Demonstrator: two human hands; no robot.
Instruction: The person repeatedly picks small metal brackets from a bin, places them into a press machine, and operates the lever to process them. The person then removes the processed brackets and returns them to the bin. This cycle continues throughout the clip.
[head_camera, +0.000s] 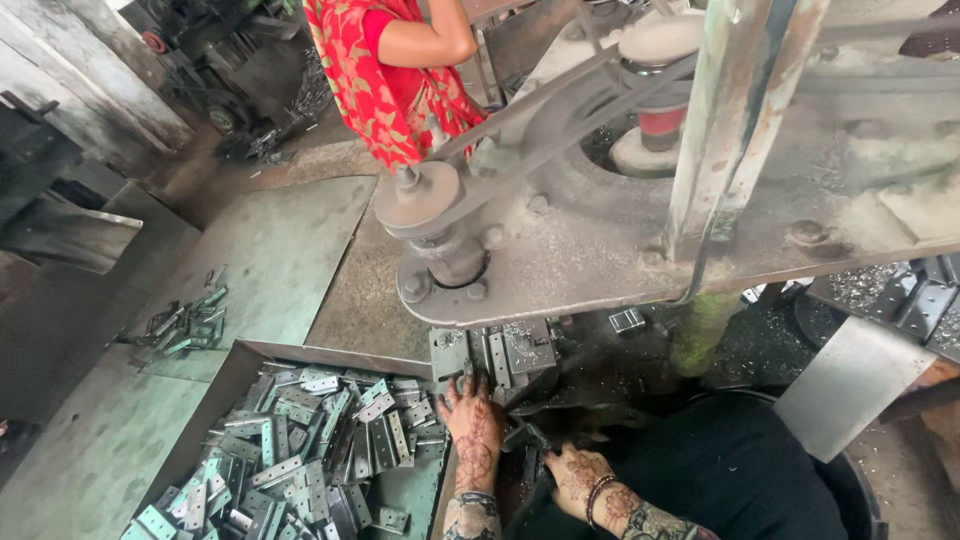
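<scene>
Two hands are shown at lower centre: left hand spread flat below the press die; right hand clamped on a dark handle.

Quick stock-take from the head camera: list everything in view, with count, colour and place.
Metal hinge plates: many, grey-green, heaped in the tray at lower left.
Tray: one, grey sheet metal, on the floor beside the press.
Loose plates: small pile, grey, on the floor sheet at left.
Press machine: one, grey, dusty, across the upper right.
Die block: one, grey, under the press table, in front of the hands.
Pulley: one, brownish, left end of the press, with a belt.
Co-worker: one, red patterned clothing, top centre.
Metal sheet: one, pale grey, lower right.
Left hand: patterned, flat at the die block by the tray edge.
Right hand: patterned, bangles on the wrist, low beside a small dark part.
</scene>
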